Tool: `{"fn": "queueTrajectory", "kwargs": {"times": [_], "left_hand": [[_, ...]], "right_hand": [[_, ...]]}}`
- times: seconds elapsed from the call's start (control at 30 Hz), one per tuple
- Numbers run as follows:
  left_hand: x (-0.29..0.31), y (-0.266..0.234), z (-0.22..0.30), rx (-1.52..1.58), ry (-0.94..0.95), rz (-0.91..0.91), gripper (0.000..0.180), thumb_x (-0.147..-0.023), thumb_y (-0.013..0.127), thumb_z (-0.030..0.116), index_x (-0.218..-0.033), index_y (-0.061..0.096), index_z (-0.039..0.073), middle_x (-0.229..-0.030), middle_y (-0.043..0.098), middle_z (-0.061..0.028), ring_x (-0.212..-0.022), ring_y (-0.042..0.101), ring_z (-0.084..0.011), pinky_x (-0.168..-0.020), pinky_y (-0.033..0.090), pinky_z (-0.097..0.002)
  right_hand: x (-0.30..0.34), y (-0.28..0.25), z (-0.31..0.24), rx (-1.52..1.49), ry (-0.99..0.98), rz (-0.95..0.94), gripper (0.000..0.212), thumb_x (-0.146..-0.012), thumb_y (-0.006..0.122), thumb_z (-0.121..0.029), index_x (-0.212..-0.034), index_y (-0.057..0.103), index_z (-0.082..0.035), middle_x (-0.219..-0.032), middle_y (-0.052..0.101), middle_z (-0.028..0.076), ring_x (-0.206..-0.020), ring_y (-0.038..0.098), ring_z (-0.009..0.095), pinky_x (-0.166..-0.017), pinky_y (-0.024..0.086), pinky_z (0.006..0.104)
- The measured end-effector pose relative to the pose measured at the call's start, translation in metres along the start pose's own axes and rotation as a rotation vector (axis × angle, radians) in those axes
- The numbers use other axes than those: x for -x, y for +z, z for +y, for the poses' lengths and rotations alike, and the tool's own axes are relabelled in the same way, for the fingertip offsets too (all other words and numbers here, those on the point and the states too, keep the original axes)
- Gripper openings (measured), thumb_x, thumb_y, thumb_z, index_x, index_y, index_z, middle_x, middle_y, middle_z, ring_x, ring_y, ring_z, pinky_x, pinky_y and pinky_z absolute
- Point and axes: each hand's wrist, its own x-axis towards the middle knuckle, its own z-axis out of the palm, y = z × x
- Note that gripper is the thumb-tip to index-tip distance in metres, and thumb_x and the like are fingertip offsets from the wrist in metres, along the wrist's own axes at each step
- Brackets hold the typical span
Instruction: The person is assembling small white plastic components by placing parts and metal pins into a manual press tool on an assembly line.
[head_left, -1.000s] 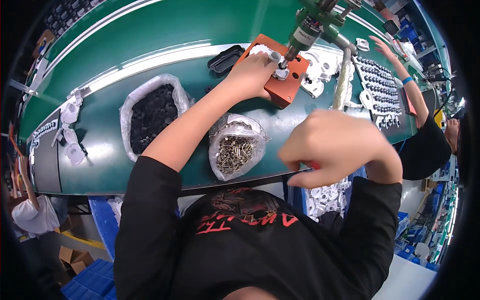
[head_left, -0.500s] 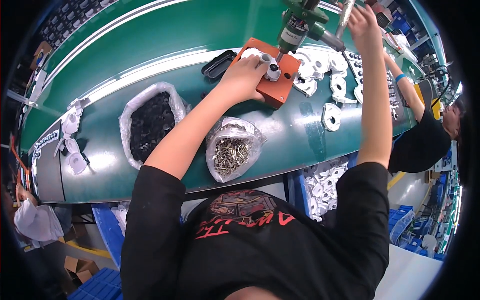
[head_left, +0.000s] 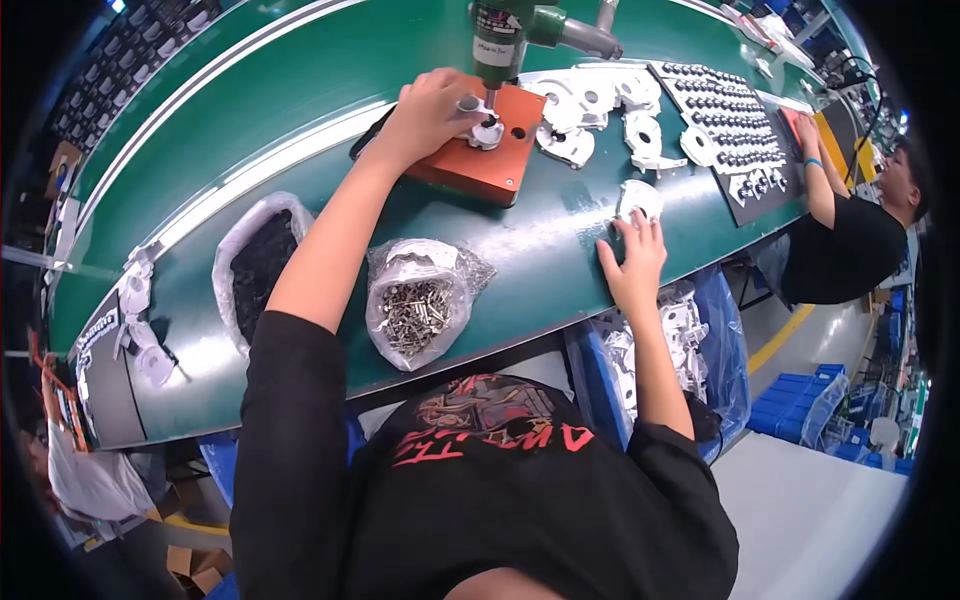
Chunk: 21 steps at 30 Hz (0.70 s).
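My left hand [head_left: 428, 120] is closed on a white plastic part [head_left: 486, 136] that sits on an orange block [head_left: 475, 172]. A short grey tube-like piece shows by its fingertips. The bit of a green drill-like press [head_left: 497, 48] points down at this part, close above a small black piece in it. My right hand [head_left: 637, 265] rests low on the green table, with fingers apart and thumb out. Its fingertips reach the near edge of a loose round white plastic part [head_left: 640, 198].
White parts [head_left: 590, 95] lie right of the block, beside a dark board [head_left: 725, 125] with rows of small pieces. Bags of screws [head_left: 415, 315] and black pieces [head_left: 262, 265] stand nearer me. A blue bin [head_left: 722, 325] sits below the edge. A co-worker [head_left: 850, 235] works at right.
My right hand has come down from beside the press handle to the loose white part on the table. My left hand stays at the block. The whole view has shifted.
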Motion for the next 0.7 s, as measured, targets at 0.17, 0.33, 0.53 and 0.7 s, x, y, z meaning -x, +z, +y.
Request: {"fn": "queueTrajectory", "kwargs": {"times": [0.17,0.33,0.53,0.7], "left_hand": [[-0.015,-0.02,0.017,-0.089,-0.045,-0.135,0.039,-0.081,0.061,0.042,-0.11,0.058,0.016,-0.107,0.059,-0.0067,-0.099,0.057,-0.0247,-0.087,0.037,-0.0371],[-0.032,-0.055,0.042,-0.222,-0.289,-0.304,0.053,-0.072,0.063,0.055,-0.104,0.056,0.013,-0.089,0.066,-0.0086,-0.093,0.061,-0.0269,-0.08,0.044,-0.0379],[-0.009,-0.066,0.0,-0.246,-0.386,-0.046,0.064,-0.064,0.069,0.061,-0.089,0.056,0.004,-0.084,0.064,-0.0157,-0.085,0.063,-0.0309,-0.074,0.049,-0.0388],[0.031,-0.085,-0.077,0.235,-0.78,0.19,0.072,-0.064,0.076,0.049,-0.106,0.054,-0.005,-0.095,0.06,-0.0215,-0.09,0.061,-0.0313,-0.077,0.05,-0.0383]], "right_hand": [[-0.002,-0.009,0.0,-0.343,0.152,0.136,0.045,-0.077,0.067,-0.015,-0.118,0.052,-0.002,-0.107,0.059,0.015,-0.105,0.052,0.031,-0.093,0.037,0.0382],[0.003,-0.004,0.011,-0.209,0.153,0.225,0.036,-0.077,0.067,-0.013,-0.11,0.058,-0.003,-0.096,0.06,0.013,-0.095,0.051,0.029,-0.087,0.037,0.0382],[0.011,0.001,0.014,-0.465,0.253,0.22,0.022,-0.084,0.056,-0.006,-0.105,0.059,-0.002,-0.088,0.057,0.007,-0.08,0.054,0.016,-0.069,0.044,0.0264],[0.013,-0.004,0.02,-0.463,0.084,0.256,0.016,-0.085,0.054,-0.002,-0.1,0.059,-0.001,-0.103,0.056,0.009,-0.086,0.055,0.017,-0.069,0.044,0.0252]]}}
